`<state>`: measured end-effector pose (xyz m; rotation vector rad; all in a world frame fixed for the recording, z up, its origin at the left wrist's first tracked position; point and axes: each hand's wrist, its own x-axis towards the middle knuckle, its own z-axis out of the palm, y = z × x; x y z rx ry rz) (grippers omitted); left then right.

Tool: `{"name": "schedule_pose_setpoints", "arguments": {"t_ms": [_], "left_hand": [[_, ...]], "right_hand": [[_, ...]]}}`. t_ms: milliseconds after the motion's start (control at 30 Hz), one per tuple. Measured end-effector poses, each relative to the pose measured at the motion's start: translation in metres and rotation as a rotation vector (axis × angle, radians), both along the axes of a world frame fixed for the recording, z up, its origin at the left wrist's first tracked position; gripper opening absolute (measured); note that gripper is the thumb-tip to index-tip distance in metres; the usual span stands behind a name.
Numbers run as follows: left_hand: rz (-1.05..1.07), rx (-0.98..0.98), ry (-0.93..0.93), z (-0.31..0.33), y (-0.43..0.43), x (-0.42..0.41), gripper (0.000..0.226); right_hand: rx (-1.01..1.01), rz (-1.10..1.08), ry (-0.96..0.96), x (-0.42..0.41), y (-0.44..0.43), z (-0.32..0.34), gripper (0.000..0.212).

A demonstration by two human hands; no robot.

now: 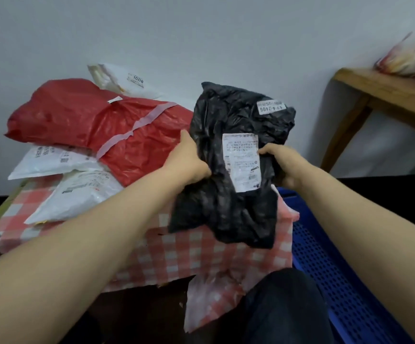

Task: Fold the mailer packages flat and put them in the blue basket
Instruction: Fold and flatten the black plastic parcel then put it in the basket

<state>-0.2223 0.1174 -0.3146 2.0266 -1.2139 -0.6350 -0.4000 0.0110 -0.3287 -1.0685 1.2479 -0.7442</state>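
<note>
1. The left hand (189, 160) is gripping the left edge of a black mailer (228, 170), fingers curling round behind the plastic.
2. The right hand (282, 162) is holding the mailer's right side, its thumb pinching at the edge of the long white label (241, 162); its other fingers are hidden behind the bag.
3. The mailer is hanging upright and crumpled between both hands, held up above the near right part of the worktop (201, 247), which is wearing a red-and-white checked cloth. A smaller white sticker (271, 106) is sitting near the mailer's top right corner.
4. The blue basket (338, 281) is standing just right of the worktop, below the right forearm; its perforated wall is showing, and whether anything is lying inside cannot be told.
5. A large red mailer (94, 125) is lying on the far left of the worktop, resting on several white mailers (72, 192); another white one is leaning behind it against the wall.
6. A wooden table (385, 95) is standing well apart at the far right, carrying a blurred bundle.
</note>
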Motion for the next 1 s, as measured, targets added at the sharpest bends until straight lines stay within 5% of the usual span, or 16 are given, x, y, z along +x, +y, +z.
{"name": "schedule_pose_setpoints", "arguments": {"t_ms": [100,200,267,367,467,633,800,1000], "left_hand": [[0.043,-0.046,-0.461,0.012,-0.006,0.018,0.081],[0.039,-0.093,-0.905,0.016,-0.007,0.028,0.065],[-0.057,-0.126,-0.886,0.004,-0.004,0.02,0.042],[-0.236,-0.073,-0.654,-0.021,0.004,0.001,0.026],[-0.364,0.146,-0.676,-0.045,0.003,-0.002,0.041],[-0.393,0.27,-0.684,-0.071,-0.009,0.011,0.079],[-0.324,0.197,-0.712,-0.07,-0.017,0.007,0.03],[-0.23,-0.021,-0.782,-0.043,-0.003,0.012,0.035]], "right_hand": [[0.1,0.221,0.176,-0.004,0.015,-0.002,0.027],[0.041,0.596,0.582,-0.003,0.032,0.009,0.051],[-0.154,0.658,0.665,0.004,0.035,0.011,0.042],[-0.57,0.466,0.511,0.018,0.027,0.004,0.023],[-0.873,0.632,0.836,0.027,0.014,-0.01,0.013],[-0.826,0.875,1.162,0.043,0.001,-0.038,0.035],[-0.899,0.792,1.181,0.06,0.002,-0.044,0.023],[-0.907,0.701,1.144,0.062,0.005,-0.03,0.032]]}}
